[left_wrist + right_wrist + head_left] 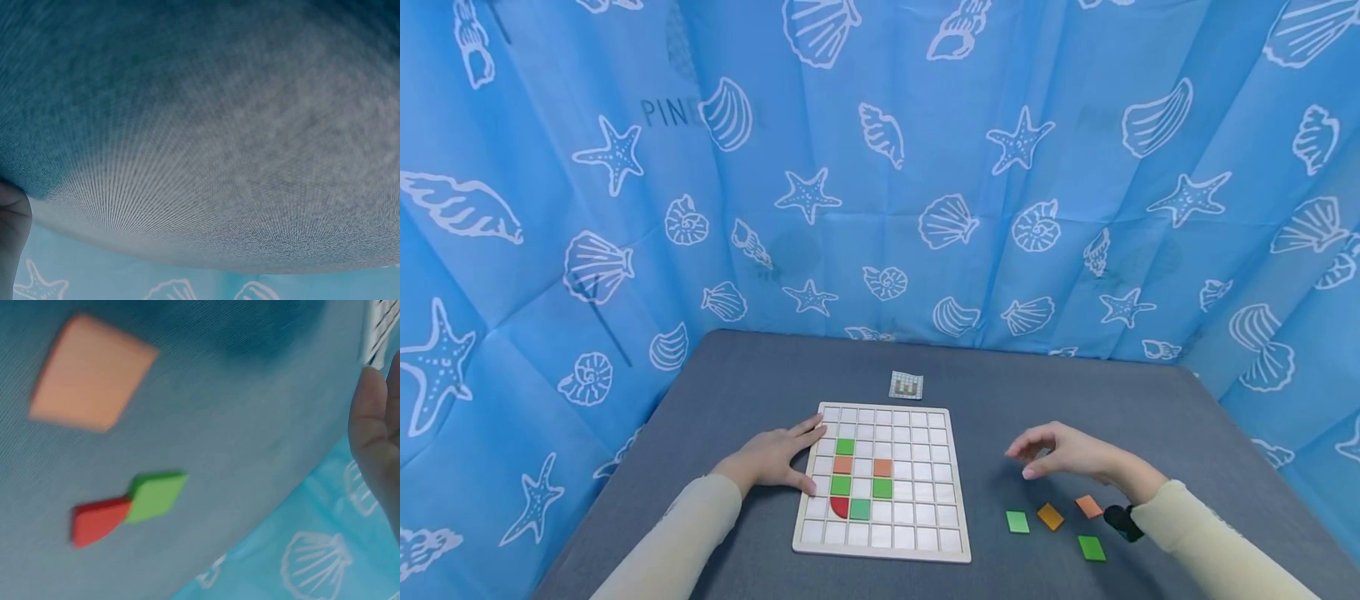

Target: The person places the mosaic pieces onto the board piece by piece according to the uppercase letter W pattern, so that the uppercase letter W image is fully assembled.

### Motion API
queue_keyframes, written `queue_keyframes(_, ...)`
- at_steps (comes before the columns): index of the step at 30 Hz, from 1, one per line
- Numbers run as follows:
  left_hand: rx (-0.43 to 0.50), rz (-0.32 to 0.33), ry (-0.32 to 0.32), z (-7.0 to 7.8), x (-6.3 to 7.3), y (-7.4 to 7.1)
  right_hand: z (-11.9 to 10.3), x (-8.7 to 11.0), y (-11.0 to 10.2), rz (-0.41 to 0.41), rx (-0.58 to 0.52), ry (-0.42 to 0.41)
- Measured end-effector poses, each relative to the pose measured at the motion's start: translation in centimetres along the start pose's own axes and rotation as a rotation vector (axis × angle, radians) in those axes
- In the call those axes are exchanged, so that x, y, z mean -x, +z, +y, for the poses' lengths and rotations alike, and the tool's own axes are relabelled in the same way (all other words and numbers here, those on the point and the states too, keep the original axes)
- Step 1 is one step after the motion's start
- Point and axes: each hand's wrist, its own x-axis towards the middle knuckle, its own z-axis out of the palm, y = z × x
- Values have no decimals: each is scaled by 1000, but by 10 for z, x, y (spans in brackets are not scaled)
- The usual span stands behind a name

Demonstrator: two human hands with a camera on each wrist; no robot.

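Observation:
A white grid board lies on the grey table, with square tiles in green, teal and orange and a red quarter-round tile in its left and middle cells. My left hand rests at the board's left edge, fingers and thumb spread onto the rim. Over the table to the right of the board, my right hand hovers with loosely bent fingers, thumb apart, nothing visible between them. Nearest below it are a light green tile, a yellow-orange tile, an orange tile and a green tile.
Behind the board lies a small pattern card. The right wrist view also shows a red rounded tile touching a green tile on the table. A blue shell-print curtain hangs along the table's back and sides.

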Motion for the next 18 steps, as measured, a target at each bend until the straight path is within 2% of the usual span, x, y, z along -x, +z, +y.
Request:
queue_keyframes(8,1,0,-15,-1,-2,2,31,12,-14,-120,120,-128)
queue_keyframes(11,2,-2,-18,-1,-2,2,36,15,-15,-148,136,-134)
queue_keyframes(18,1,5,0,-2,-2,2,45,18,-15,-186,167,36)
